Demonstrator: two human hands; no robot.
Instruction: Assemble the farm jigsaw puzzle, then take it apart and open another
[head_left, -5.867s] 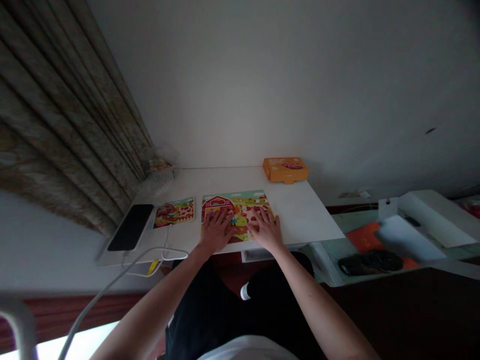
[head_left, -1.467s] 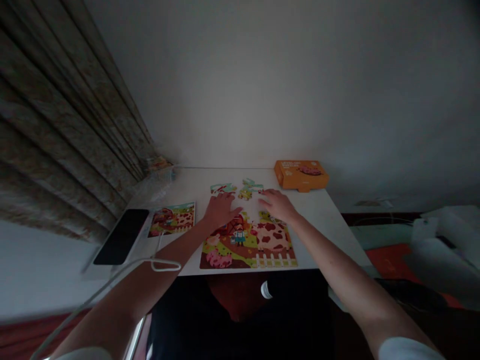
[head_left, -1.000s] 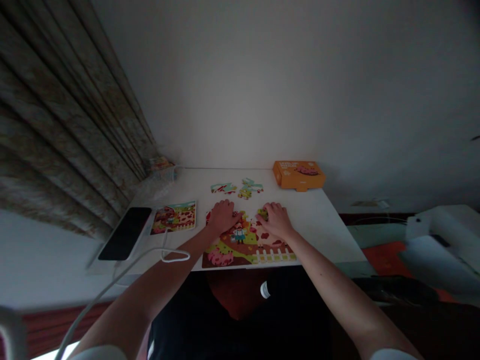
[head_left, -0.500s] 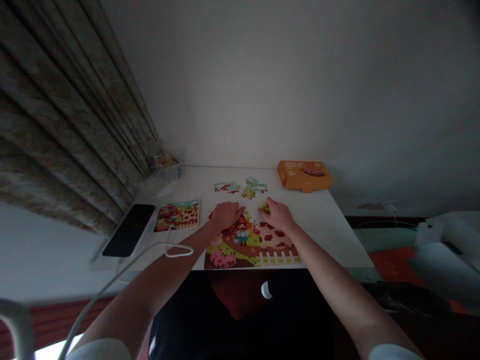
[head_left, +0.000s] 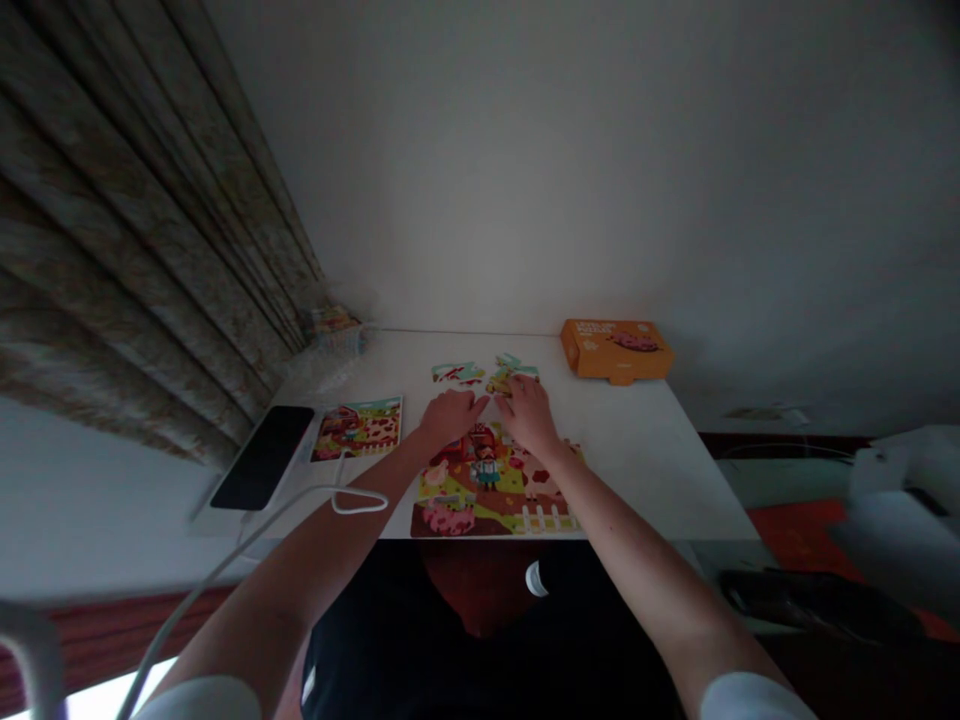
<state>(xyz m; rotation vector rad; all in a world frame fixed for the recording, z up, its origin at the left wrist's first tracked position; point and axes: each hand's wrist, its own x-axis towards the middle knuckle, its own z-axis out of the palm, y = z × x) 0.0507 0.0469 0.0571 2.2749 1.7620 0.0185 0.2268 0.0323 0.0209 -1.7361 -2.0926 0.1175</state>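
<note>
Now, across the white table [head_left: 652, 470], I log one change: the right hand [head_left: 530, 415] has left the cow's side of the part-built puzzle [head_left: 495, 492], which lies at the near edge. It has reached the loose pieces beyond, so work has shifted to the unplaced sky strip. Orange box [head_left: 619, 350] at the far right: looks closed, contents unseen. Crumpled clear plastic [head_left: 326, 365], far left: something colourful within, unreadable. Left hand [head_left: 452, 412]: fingers curled at the barn corner, grip can't be told. Right fingers bent over the yellow-green piece [head_left: 498, 382]; can't confirm a pinch. Red-and-sky piece [head_left: 454, 373] lies apart, leftward.
</note>
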